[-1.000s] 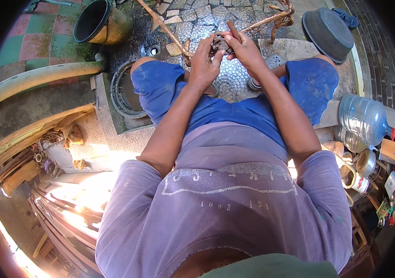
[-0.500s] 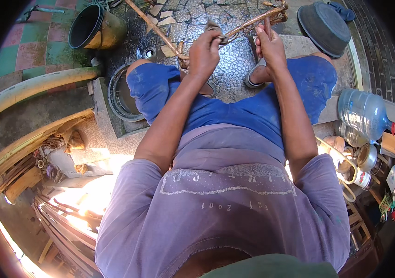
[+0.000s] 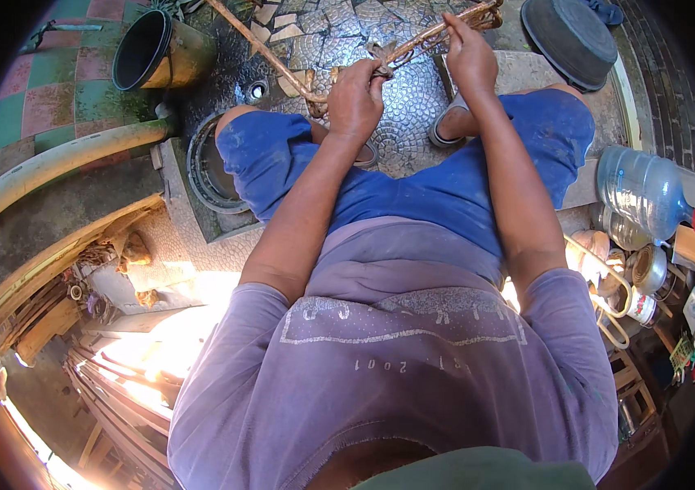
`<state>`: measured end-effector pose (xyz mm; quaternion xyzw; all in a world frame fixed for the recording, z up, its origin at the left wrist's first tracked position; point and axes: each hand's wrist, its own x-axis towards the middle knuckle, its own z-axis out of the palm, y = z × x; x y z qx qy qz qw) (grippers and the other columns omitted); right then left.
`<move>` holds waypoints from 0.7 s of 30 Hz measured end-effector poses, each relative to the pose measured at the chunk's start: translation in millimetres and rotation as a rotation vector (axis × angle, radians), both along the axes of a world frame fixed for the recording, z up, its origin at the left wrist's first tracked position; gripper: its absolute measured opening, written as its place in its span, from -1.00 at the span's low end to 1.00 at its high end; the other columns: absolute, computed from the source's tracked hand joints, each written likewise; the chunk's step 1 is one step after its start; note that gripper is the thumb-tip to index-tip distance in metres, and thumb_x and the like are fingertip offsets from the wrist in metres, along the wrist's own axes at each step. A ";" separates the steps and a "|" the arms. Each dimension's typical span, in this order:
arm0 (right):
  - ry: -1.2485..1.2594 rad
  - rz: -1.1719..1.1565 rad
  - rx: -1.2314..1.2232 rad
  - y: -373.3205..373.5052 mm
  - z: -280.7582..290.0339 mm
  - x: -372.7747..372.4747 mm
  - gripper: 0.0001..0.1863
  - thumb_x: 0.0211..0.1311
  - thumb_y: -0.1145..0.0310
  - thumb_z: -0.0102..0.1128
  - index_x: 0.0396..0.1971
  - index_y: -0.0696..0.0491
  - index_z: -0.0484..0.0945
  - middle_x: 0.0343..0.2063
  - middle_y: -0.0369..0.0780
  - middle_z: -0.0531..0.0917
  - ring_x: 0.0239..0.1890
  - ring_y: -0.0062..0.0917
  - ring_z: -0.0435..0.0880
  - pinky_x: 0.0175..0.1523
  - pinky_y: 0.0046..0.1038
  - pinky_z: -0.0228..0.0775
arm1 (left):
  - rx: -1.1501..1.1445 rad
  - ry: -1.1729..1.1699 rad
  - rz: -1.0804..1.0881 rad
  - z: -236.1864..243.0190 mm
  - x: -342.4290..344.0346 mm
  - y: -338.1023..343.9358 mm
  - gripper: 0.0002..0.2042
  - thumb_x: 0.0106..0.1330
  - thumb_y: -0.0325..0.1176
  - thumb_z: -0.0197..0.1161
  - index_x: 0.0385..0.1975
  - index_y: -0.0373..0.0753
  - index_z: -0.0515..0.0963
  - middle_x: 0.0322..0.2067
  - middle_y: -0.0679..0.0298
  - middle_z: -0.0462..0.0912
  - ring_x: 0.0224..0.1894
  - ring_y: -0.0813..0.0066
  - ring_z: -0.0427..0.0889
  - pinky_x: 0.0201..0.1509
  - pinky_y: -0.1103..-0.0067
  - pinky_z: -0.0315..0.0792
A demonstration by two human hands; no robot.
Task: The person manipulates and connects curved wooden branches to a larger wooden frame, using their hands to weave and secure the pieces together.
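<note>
Just beyond the blue shorts (image 3: 413,192), the left hand (image 3: 355,102) is grasping a small grey-brown object (image 3: 381,57). Also beyond the shorts, the right hand (image 3: 472,61) is overlapping a rusty rod (image 3: 425,38); whether its fingers are gripping anything, I cannot tell.

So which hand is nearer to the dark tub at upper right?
Right: the right hand is left of the dark tub, apart from it; the left hand is farther left.

The patterned paved floor (image 3: 403,122) carries 1 dark-rimmed bucket (image 3: 186,59), 1 dark basin (image 3: 569,42) and 2 clogs (image 3: 444,131).
</note>
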<state>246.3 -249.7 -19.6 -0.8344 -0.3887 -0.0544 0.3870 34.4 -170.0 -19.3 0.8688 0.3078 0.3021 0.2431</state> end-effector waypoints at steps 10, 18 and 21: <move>-0.179 0.161 -0.275 -5.6 0.0 -27.9 -0.63 0.42 0.31 0.08 0.15 -0.32 0.61 -0.21 -0.12 0.73 -0.22 -0.09 0.74 -0.15 -0.04 0.57 | -0.081 -0.020 0.023 -2.6 -0.1 1.1 -0.77 0.25 -0.45 0.35 -0.09 -0.20 0.64 -0.17 0.10 0.73 -0.11 0.02 0.70 -0.02 0.26 0.55; -0.188 0.226 -0.390 1.0 -0.5 -52.5 -0.60 0.37 0.37 0.07 0.16 -0.24 0.62 -0.15 -0.15 0.74 -0.13 -0.14 0.74 -0.08 -0.09 0.58 | -0.085 -0.103 0.032 -9.1 0.9 1.0 -0.81 0.24 -0.48 0.32 -0.16 -0.23 0.61 -0.23 0.09 0.69 -0.13 -0.01 0.65 -0.03 0.21 0.51; -0.185 0.260 -0.409 0.4 19.7 -30.4 -0.66 0.36 0.34 0.18 0.08 -0.27 0.69 -0.13 -0.13 0.75 -0.09 -0.13 0.73 -0.06 -0.11 0.57 | -0.093 -0.097 0.035 -5.6 -1.8 0.3 -0.80 0.24 -0.48 0.31 -0.14 -0.22 0.61 -0.23 0.10 0.69 -0.12 0.00 0.64 -0.02 0.21 0.50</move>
